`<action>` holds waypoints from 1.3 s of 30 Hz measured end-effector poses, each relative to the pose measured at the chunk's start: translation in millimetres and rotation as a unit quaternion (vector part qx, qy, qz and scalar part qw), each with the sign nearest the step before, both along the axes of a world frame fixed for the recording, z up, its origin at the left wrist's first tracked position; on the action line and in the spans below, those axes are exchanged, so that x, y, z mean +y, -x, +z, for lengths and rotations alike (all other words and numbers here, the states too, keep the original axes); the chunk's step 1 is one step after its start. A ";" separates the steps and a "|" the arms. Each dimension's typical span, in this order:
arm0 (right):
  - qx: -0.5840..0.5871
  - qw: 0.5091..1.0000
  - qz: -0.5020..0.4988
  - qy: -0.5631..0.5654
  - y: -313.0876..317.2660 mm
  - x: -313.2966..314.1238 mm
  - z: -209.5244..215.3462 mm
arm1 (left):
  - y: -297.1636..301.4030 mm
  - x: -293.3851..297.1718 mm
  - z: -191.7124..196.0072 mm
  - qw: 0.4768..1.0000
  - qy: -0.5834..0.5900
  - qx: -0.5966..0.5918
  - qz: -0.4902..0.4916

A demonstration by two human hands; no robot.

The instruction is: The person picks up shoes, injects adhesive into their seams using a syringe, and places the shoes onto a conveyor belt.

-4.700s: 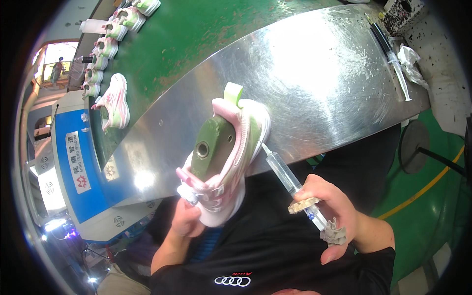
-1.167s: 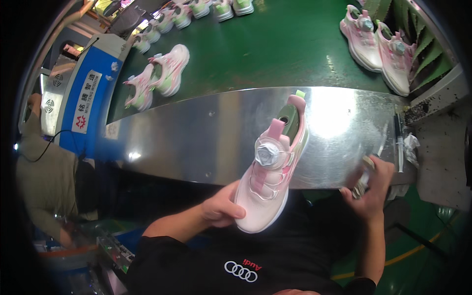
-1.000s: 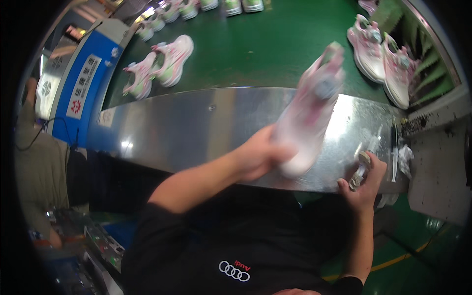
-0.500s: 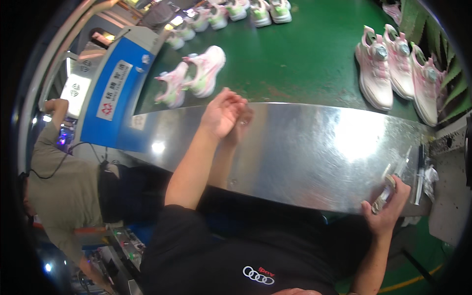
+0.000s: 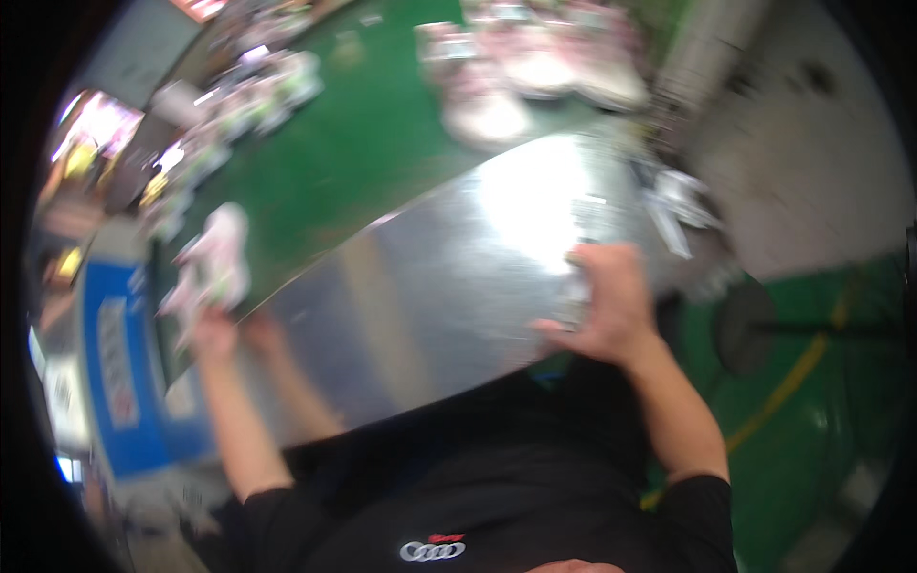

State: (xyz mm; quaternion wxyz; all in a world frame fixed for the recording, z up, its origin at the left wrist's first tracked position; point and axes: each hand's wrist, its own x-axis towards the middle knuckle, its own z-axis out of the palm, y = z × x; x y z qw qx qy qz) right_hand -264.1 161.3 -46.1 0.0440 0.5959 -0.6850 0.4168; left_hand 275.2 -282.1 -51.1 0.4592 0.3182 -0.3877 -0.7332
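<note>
At the left, a pair of pink-and-white sneakers (image 5: pixel 224 250) with light green parts stands on the green belt, close to the metal ledge. My left hand (image 5: pixel 214 334) is right at the near end of these sneakers, perhaps touching them; motion smears its fingers. Over the right part of the ledge, my right hand (image 5: pixel 616 301) curls around a small pale object (image 5: pixel 577 289), thumb apart from the fingers. Blur hides what kind of object it is.
Several more pink-and-white sneakers (image 5: pixel 487 110) stand on the belt (image 5: pixel 353 191) at the far right. Another row (image 5: pixel 239 115) runs along its far left. The shiny metal ledge (image 5: pixel 430 296) lies before me. Crumpled clear plastic (image 5: pixel 683 196) lies at its right end; a blue machine housing (image 5: pixel 119 372) is at left.
The view has swung to the right and blurred. My left hand has moved from over the ledge to the near pair of sneakers. My right hand stays at the small object.
</note>
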 end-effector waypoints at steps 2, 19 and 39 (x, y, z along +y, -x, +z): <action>0.030 0.999 -0.008 0.038 12.9 2.8 -0.6 | 36.0 -8.8 -0.7 0.997 0.005 -0.065 0.049; -0.031 0.999 -0.026 0.014 9.7 20.8 -3.6 | 221.8 313.0 28.5 0.918 0.203 -0.301 -0.159; -0.260 0.957 0.061 -0.112 -4.4 67.8 33.6 | 177.6 85.3 -15.1 0.859 0.311 -0.351 -0.204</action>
